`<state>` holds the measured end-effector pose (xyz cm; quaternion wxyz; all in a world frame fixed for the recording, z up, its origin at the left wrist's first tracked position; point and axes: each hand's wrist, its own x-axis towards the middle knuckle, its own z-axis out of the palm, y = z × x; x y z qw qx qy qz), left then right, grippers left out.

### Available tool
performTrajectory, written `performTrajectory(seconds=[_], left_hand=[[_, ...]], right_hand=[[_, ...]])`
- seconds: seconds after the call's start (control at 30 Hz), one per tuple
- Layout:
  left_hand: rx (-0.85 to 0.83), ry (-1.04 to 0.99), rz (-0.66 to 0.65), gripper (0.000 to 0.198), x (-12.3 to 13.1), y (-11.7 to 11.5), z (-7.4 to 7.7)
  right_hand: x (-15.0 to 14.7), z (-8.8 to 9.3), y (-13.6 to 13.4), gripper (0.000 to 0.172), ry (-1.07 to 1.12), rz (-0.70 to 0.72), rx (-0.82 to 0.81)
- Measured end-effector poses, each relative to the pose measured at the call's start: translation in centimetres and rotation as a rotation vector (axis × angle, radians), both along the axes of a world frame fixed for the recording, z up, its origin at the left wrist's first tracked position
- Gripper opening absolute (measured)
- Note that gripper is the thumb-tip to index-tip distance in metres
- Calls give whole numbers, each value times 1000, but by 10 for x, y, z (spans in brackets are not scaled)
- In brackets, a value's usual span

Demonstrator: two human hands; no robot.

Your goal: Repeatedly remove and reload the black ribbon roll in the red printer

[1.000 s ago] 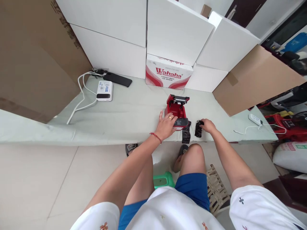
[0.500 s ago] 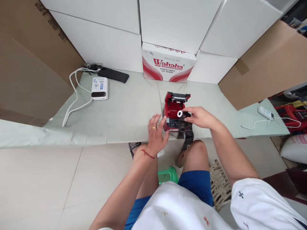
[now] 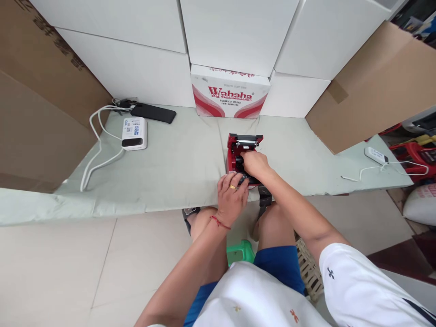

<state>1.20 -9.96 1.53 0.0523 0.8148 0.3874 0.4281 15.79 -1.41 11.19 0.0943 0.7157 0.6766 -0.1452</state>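
Note:
A small red printer (image 3: 230, 160) sits near the table's front edge, its dark-edged lid (image 3: 245, 138) raised. My right hand (image 3: 255, 163) reaches into the compartment with fingers closed around a black roll (image 3: 239, 160), mostly hidden by the hand. From there a dark strip (image 3: 265, 196) hangs over the table edge by my knee. My left hand (image 3: 232, 195) curls its fingers over the printer's front edge, on the dark front part; whether the strip is under them I cannot tell.
A Wahaha carton (image 3: 230, 93) stands behind, against white boxes (image 3: 136, 63). To the left lie a white power bank (image 3: 134, 132) with a cable and a black phone (image 3: 153, 112). Brown cardboard (image 3: 354, 91) flanks the right. A green stool (image 3: 241, 250) is below.
My right hand has lowered the black roll from above the printer's front into its compartment. My left hand has moved from beside the printer onto its front edge.

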Motion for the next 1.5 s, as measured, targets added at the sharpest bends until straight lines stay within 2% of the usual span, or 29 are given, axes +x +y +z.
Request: performTrajectory(seconds=[0.13,0.27,0.37,0.53,0.63,0.83,1.0,1.13,1.33,1.5], left_hand=[[27,14,-36,27,7,2,5],[9,40,-73,48,13,2,8],[-20,70,-90,57,14,1,9],[-52,76,-85,41,11,-1,2],[-61,51,-79,36,7,-3,-2],[-26,-6,-98,30,4,-4,-3],[14,-51,-123,28,3,-2,-1],[13,-87,-148,29,1,-2,-3],[-90,-169,-183,29,0,-4,-5],[-258,-344,-147,31,-4,-4,1]], right_hand=[[10,-7,-2,42,96,19,36],[23,-7,-6,40,228,32,99],[31,2,-15,27,341,43,222],[44,25,-28,48,380,-4,522],[49,30,-22,53,327,1,607],[41,31,-9,58,204,174,427],[32,46,-19,50,43,206,266],[27,49,-30,47,-59,271,92],[27,45,-35,47,-115,343,-41],[23,43,-34,44,-96,315,-59]])
